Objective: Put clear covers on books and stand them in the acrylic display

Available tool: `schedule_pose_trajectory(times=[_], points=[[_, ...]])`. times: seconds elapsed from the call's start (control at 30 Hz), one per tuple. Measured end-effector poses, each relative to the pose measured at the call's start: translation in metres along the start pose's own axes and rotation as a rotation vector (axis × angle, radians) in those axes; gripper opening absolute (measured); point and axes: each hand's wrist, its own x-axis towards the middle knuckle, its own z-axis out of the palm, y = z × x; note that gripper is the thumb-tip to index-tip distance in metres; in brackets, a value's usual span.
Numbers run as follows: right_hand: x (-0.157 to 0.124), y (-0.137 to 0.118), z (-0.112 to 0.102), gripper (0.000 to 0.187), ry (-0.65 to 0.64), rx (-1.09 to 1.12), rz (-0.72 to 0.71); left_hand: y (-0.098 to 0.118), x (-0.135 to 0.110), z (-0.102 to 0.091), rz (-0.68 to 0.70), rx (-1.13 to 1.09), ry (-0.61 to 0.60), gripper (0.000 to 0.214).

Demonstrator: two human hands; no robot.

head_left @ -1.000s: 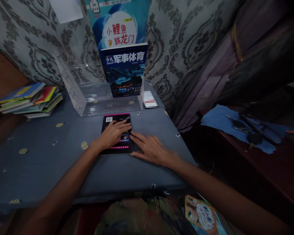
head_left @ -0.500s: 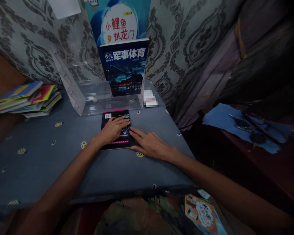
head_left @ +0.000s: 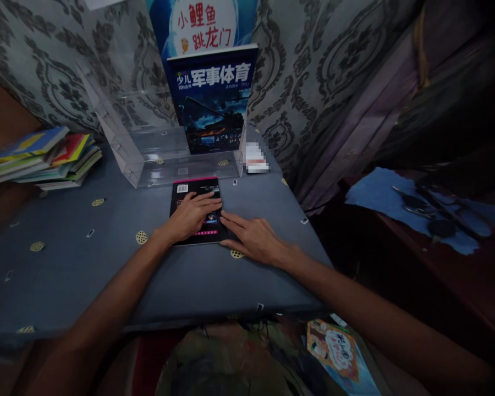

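A small black book [head_left: 211, 219] with a pink strip and a barcode lies flat on the cloth-covered table. My left hand [head_left: 190, 215] rests on its cover, fingers stretched out and holding nothing. At the book's right edge is my right hand [head_left: 256, 237], its fingers extended and the fingertips touching or nearly touching that edge. Just behind stands a clear acrylic book stand [head_left: 154, 171]. Its right side bears a dark blue book [head_left: 214, 107] with a tank on the front, and a taller teal book [head_left: 241, 25] rises behind that one.
A stack of books [head_left: 45, 157] sits at the table's left rear. Beside the stand's right end is a blurred white item [head_left: 256, 158]. To the right, a blue cloth [head_left: 369, 192] carries dark objects. An orange and blue book [head_left: 334, 352] lies below the table's front edge.
The camera view has shifted slightly, so the stand and its books appear a little higher. Both hands keep nearly the same place at the black book.
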Motion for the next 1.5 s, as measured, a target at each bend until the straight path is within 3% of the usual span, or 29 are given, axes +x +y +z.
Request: schedule_pose_trajectory(times=[0.77,1.33,1.5], points=[[-0.007,0.002,0.006,0.025,0.246,0.071,-0.179,0.008,-0.008,-0.012,0.048,-0.094,0.002,0.04],[-0.009,0.0,0.008,0.028,0.294,0.088,-0.258,0.024,-0.013,-0.02,0.086,-0.1,-0.074,0.042],[-0.011,0.0,0.01,0.028,0.207,0.099,-0.216,0.042,-0.02,-0.021,0.049,-0.002,-0.109,0.048]])
